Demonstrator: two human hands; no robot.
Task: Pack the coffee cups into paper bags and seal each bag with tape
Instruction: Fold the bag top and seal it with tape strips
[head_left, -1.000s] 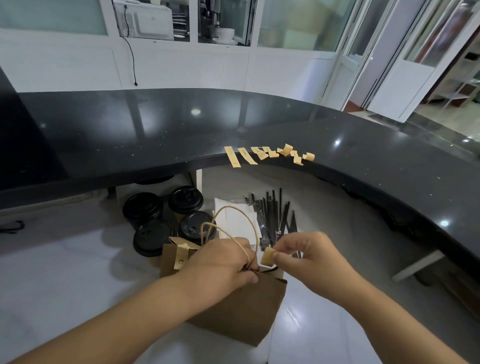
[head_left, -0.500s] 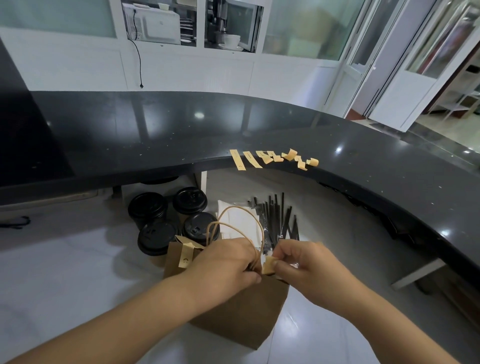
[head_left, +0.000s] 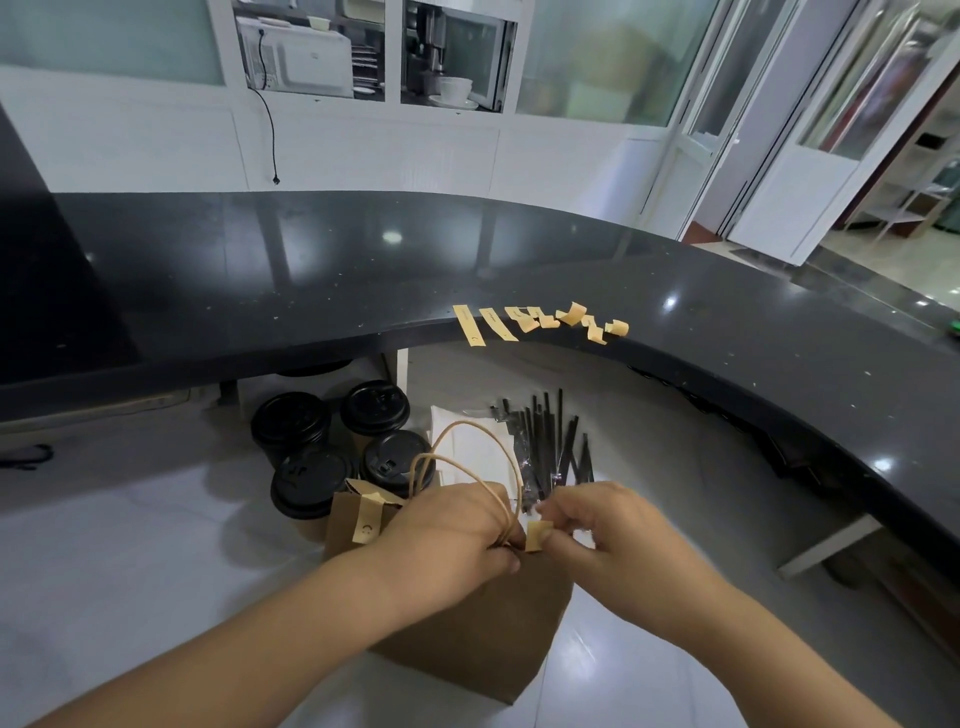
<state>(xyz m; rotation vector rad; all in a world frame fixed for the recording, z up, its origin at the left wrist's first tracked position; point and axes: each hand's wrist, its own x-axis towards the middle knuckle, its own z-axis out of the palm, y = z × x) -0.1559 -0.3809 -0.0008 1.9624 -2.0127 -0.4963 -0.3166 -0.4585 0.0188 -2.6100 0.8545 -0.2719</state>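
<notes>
Cups (head_left: 337, 447): four coffee cups with black lids are sitting together on the white table, just behind the bag's left corner. They are staying where they were a second ago.
Bag (head_left: 467, 639): the brown paper bag is standing on the table under both hands, its string handles (head_left: 467, 457) looping up above the left hand. One tape strip (head_left: 368, 517) is already sticking over its top left corner.
Left hand (head_left: 452, 540): it is curling its fingers round the top edge of the bag and the bottom of the handles, squeezing the top closed, the same as before.
Tape piece (head_left: 535, 535): the small tan piece is sitting right at the bag's top edge now. A second ago it was up a bit and away from the left hand.
Right hand (head_left: 608, 540): it is pinching the tape piece with thumb and fingertip, and it has come closer to the left hand.
Straws (head_left: 550, 447): black wrapped straws are lying behind the hands.
Spare tape strips (head_left: 540, 322): they are hanging in a row on the edge of the black counter (head_left: 727, 332).
</notes>
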